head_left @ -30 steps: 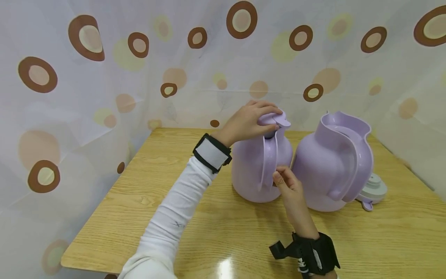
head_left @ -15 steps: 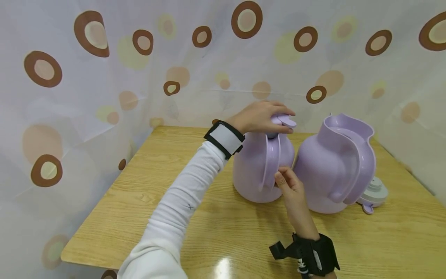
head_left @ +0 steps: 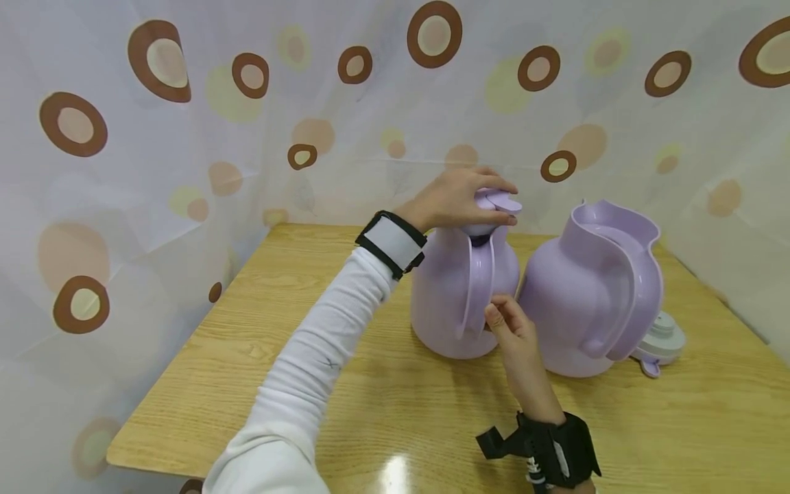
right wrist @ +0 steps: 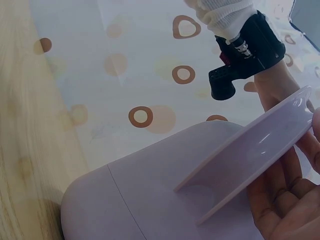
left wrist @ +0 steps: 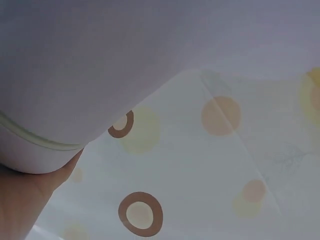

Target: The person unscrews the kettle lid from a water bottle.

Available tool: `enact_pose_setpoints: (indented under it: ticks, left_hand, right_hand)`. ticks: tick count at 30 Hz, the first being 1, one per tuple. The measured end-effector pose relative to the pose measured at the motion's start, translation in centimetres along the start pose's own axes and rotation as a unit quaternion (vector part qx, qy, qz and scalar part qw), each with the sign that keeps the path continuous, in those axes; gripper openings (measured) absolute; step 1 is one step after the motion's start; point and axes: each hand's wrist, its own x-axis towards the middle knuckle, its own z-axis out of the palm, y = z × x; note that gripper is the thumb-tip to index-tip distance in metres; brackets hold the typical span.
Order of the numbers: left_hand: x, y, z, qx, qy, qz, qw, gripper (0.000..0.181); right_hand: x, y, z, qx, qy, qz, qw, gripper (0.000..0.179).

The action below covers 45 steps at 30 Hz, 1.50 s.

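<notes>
Two lilac thermos jugs stand side by side in the head view. My left hand [head_left: 459, 200] grips the lilac lid [head_left: 498, 201] of the left jug [head_left: 441, 302] from above, fingers on the far side and thumb on the near side. The lid sits at the jug's mouth with a dark part showing under it. Low on that jug's handle [head_left: 480, 285], my right hand [head_left: 515, 329] holds on with curled fingers and thumb. The right wrist view shows the fingers [right wrist: 285, 195] behind the handle [right wrist: 255, 150]. In the left wrist view, a lilac surface [left wrist: 100, 65] fills the top.
Close to the right of the gripped jug is the second jug [head_left: 568, 295], its top uncovered. Behind it on the wooden table [head_left: 247, 357] lies a grey and lilac lid [head_left: 663, 339]. A patterned curtain [head_left: 364, 123] hangs behind the table.
My left hand first shifted slightly right, then rose a little with the lid, showing more of the dark part below. The right hand stays on the handle.
</notes>
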Motion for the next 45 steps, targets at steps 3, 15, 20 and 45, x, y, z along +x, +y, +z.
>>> enact_pose_setpoints:
  ticks: [3,15,20,45]
  left_hand:
    - [-0.3,-0.2,-0.2,-0.031,0.053,0.0,0.9981,0.052]
    - [-2.9,-1.2,0.4,-0.309,0.29,-0.091,0.9012,0.041]
    - [-3.9,-1.2,0.3,-0.411,0.368,-0.102,0.8278,0.035]
    - [-14.6,-4.8,4.3,-0.862,0.382,-0.221,0.2493,0.066]
  right_hand:
    - [0.0,-0.1,0.0,0.0,-0.001,0.001,1.0,0.008]
    - [-0.1,0.0,0.0,0.006,-0.005,-0.007,0.9999,0.011]
    - [-0.1,0.0,0.0,0.002,-0.005,-0.001,1.0,0.009]
    - [0.1,0.0,0.0,0.001,-0.002,0.008,1.0,0.008]
